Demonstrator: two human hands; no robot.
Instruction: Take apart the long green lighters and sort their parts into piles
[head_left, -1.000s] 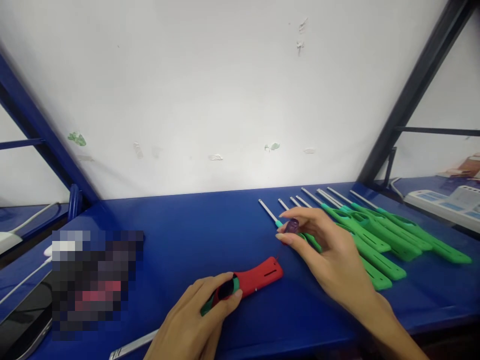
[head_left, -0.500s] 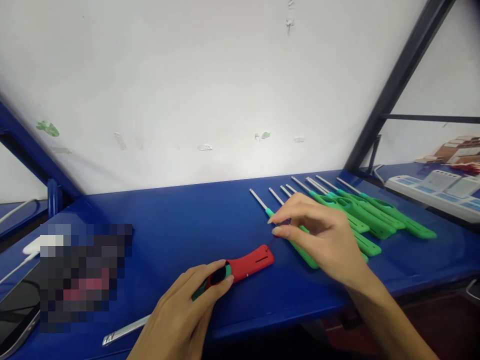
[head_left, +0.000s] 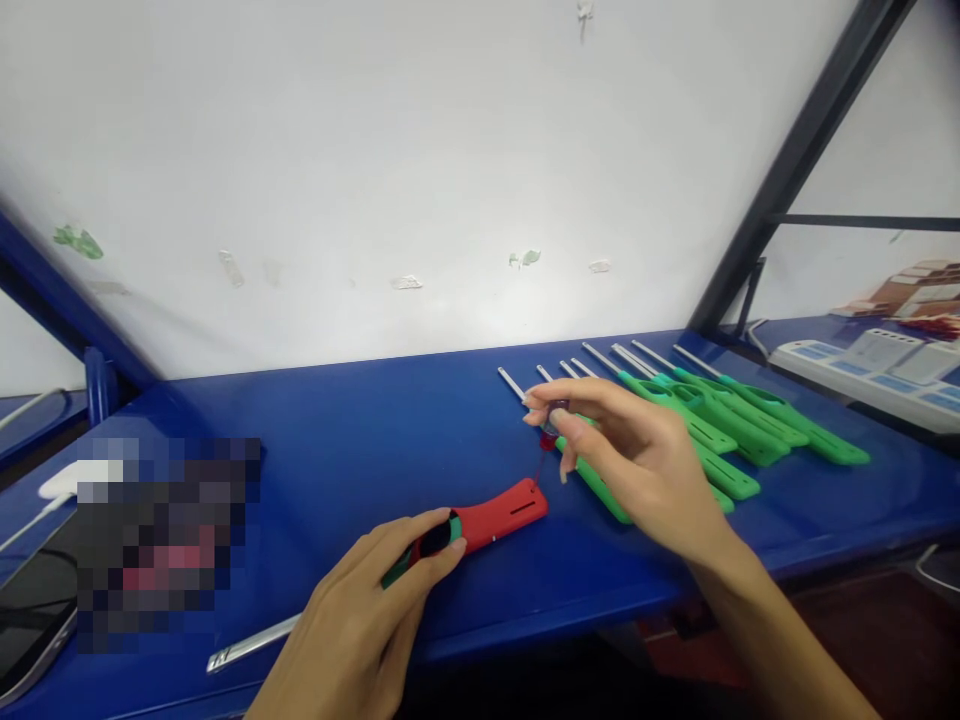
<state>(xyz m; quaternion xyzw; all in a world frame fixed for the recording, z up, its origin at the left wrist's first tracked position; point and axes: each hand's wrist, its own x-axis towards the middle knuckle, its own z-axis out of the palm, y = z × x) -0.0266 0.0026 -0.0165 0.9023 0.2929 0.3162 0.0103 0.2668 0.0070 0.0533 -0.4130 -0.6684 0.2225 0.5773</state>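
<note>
My left hand (head_left: 367, 620) presses a red and green lighter body (head_left: 480, 525) flat on the blue shelf (head_left: 360, 450), thumb and forefinger closed on its green end. My right hand (head_left: 630, 460) hovers just above the red end, fingertips pinched on a small dark red part (head_left: 551, 432) joined to the body by a thin wire. Behind that hand lies a row of several green long-nosed lighters (head_left: 720, 420) with metal tubes pointing to the wall.
A metal tube (head_left: 251, 645) lies at the shelf's front edge near my left wrist. A dark device (head_left: 34, 620) and white cables sit far left beside a blurred patch. A white power strip (head_left: 870, 375) rests on the neighbouring shelf, right of a black diagonal strut (head_left: 795, 165).
My right hand has lifted the small part up and away from the red body's end, drawing the thin wire out. My left hand keeps the body in place.
</note>
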